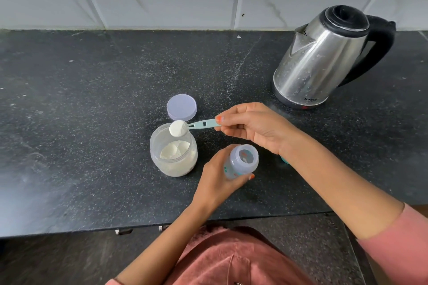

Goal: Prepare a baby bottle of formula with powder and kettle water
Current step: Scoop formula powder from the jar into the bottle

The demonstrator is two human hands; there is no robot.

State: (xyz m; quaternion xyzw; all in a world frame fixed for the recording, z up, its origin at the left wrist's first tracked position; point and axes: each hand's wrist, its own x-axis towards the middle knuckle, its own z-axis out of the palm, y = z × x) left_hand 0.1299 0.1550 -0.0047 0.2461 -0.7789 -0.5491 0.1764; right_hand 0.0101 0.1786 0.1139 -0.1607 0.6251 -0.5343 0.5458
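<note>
Left grip (215,176) was wrapped round the open baby bottle (242,161), nearest the desk (92,99) front. Just left of it stood the powder jar (173,152), open and part full. Right grip (254,127) pinched the scoop (196,124) handle, with the heaped bowl over the jar mouth. Jar lid (181,107) lay flat behind. Kettle (324,58) stood far right, well apart.

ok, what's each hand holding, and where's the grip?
The right hand pinches the scoop at its handle end; left hand grips the bottle around its body.
</note>
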